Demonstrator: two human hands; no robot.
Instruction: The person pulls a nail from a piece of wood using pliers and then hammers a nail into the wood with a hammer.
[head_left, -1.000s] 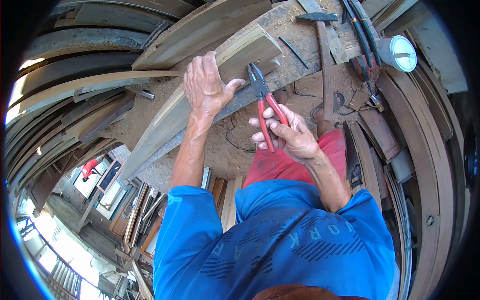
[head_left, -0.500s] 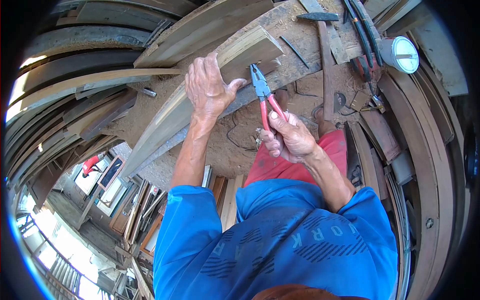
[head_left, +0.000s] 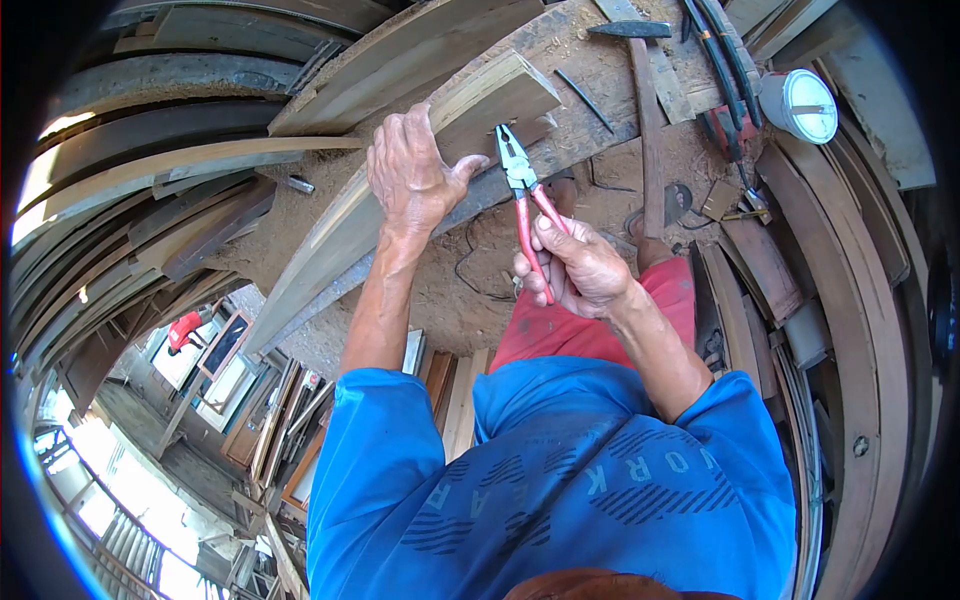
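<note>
- We see stacked wood [head_left: 170,75] along the far left; below it, well apart from us, a person in red [head_left: 183,332] bends forward
- Our board [head_left: 335,240] runs slantwise up to the table [head_left: 600,65], its near end resting there
- Our left hand [head_left: 405,175] lies on the board's upper edge, thumb spread; we cannot tell whether that grip clamps the wood or only presses on it
- Our pliers [head_left: 518,175] point away from us, jaws slightly parted, tips close to the board's face; we cannot tell whether they touch it
- Our right hand [head_left: 582,268] has its grip closed round the red handles of the pliers
- Just beyond the board, a dark rod [head_left: 585,100] lies on the table
- A hammer [head_left: 648,130] lies farther right, its handle jutting past the table's edge
- Then we have long-handled cutters [head_left: 722,65]; beside them, a white bucket [head_left: 808,105]
</note>
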